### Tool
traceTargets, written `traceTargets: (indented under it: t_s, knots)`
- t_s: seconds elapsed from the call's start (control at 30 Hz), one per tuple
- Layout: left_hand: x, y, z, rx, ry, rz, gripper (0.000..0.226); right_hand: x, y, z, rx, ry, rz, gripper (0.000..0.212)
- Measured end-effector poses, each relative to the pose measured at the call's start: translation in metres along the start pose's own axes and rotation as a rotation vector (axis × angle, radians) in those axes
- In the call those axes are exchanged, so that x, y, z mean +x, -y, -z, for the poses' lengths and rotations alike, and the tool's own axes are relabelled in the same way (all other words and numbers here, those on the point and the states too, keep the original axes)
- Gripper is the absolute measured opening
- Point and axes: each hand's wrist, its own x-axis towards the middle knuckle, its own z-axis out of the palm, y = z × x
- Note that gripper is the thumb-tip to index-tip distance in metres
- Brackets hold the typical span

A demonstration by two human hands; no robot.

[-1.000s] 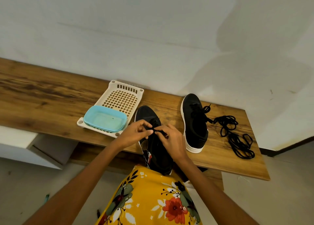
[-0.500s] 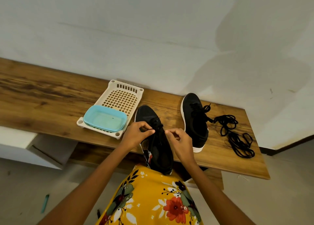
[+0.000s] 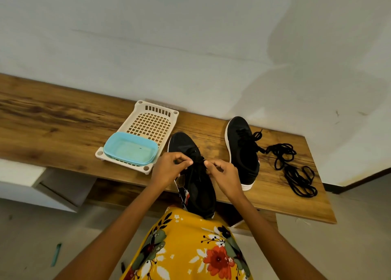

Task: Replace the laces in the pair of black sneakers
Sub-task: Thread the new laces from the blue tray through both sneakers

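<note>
Now both hands pinch the black lace (image 3: 197, 162) over the near black fabric sneaker (image 3: 195, 180): left hand (image 3: 169, 169), right hand (image 3: 225, 175); loose black laces (image 3: 294, 169) lie well right.

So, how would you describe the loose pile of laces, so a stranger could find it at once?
Start at the long wooden shelf against the white wall and go to its right end. Beyond the right sneaker, which nobody is holding, lies a tangled heap of black laces. It alone lies loose on the wood, threaded through no shoe.
</note>
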Motion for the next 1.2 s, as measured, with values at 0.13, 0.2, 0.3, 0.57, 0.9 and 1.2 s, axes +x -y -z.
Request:
traceTargets:
  t_s: [0.13,0.2,0.3,0.57,0.9,1.2]
  knots:
    - [-0.001,0.001,-0.003,0.009,-0.028,0.036,0.005,-0.003,-0.012,-0.003,0.143,-0.069,-0.114,0.022]
    - [-0.002,0.003,-0.003,-0.01,-0.035,0.04,0.004,-0.006,-0.014,-0.004,0.126,-0.08,-0.11,0.026]
    - [-0.003,0.003,-0.003,-0.011,-0.032,0.026,0.001,-0.009,-0.01,-0.003,0.074,-0.062,-0.039,0.023]
    - [-0.005,-0.001,-0.005,0.112,0.0,-0.109,0.014,-0.001,-0.003,-0.001,0.06,-0.113,0.052,0.021]
    - [-0.001,-0.001,0.0,0.435,-0.026,-0.344,0.014,0.011,0.004,0.006,-0.111,0.164,0.127,0.007]
    - [-0.008,0.009,-0.007,0.507,-0.136,-0.436,0.012,0.014,0.002,0.006,-0.132,0.155,0.039,0.02]
